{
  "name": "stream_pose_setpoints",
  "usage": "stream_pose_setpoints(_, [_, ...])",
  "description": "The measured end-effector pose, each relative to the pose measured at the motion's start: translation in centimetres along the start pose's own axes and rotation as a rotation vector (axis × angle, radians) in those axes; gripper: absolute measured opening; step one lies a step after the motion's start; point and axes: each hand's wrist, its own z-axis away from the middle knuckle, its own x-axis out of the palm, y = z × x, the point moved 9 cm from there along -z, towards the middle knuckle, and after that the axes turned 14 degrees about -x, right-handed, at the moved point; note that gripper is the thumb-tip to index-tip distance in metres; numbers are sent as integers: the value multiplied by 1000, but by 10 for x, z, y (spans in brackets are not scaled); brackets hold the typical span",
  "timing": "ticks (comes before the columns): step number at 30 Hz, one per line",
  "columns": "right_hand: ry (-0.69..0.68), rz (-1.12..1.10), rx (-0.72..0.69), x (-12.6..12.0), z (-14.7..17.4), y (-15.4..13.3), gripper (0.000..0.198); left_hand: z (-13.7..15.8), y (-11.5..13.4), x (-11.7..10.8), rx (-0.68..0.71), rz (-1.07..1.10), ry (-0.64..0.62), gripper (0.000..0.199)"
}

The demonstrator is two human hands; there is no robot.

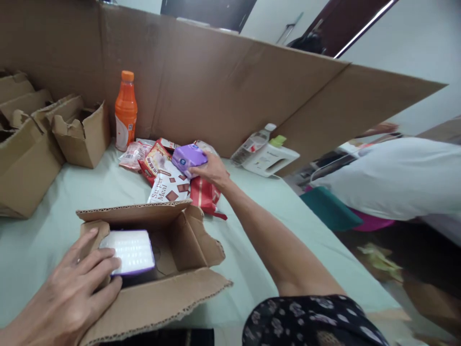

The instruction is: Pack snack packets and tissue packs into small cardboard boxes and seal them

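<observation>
My right hand [212, 169] is closed on a purple soft pack [189, 158], perhaps tissues, above a pile of packets. An open cardboard box [173, 293] stands in front of me. My left hand [84, 278] wraps over its left end, fingertips reaching a white pack with a purple edge [131, 252] inside the box. The rest of the box's inside shows bare cardboard. Around the right hand lie a white "Super Meal" packet [171, 186], a red and yellow packet [154, 161], a red bag [205, 194] and a pink-white packet [133, 154].
An orange bottle [126, 113] stands at the back left, beside several open cardboard boxes [86, 134]. A clear bottle [252, 144] and a white jug with a green cap [272, 157] lean against the cardboard wall [216, 72]. At right is another person's light sleeve [399, 175].
</observation>
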Motion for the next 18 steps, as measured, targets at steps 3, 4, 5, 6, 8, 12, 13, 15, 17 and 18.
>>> stream_pose_setpoints(3, [158,-126,140,-34,25,1,82,-4,2,-5,-28,12,-36,30])
stream_pose_setpoints(4, [179,-156,138,-48,38,-1,79,-6,2,-7,-42,35,-49,31])
stream_pose_setpoints(5, [180,-172,129,-63,52,-3,77,-7,1,-8,-54,64,-60,32])
stream_pose_setpoints(6, [158,-170,120,-79,68,-5,76,-8,1,-9,-62,89,-67,32])
stream_pose_setpoints(8, [50,-133,101,-105,104,-9,76,-10,0,-10,-65,126,-67,31])
stream_pose_setpoints(12, [-349,-7,77,-111,171,-25,69,-12,-2,-10,-48,130,-49,25])
stream_pose_setpoints(13, [-456,40,80,-102,184,-29,67,-13,-4,-11,-41,120,-43,24])
stream_pose_setpoints(15, [-608,137,96,-80,201,-33,65,-13,-5,-10,-9,74,-41,26])
stream_pose_setpoints(17, [-628,185,132,-63,207,-31,66,-12,-5,-10,28,18,-52,32])
stream_pose_setpoints(18, [-599,175,144,-58,208,-29,67,-12,-4,-9,43,-4,-64,34])
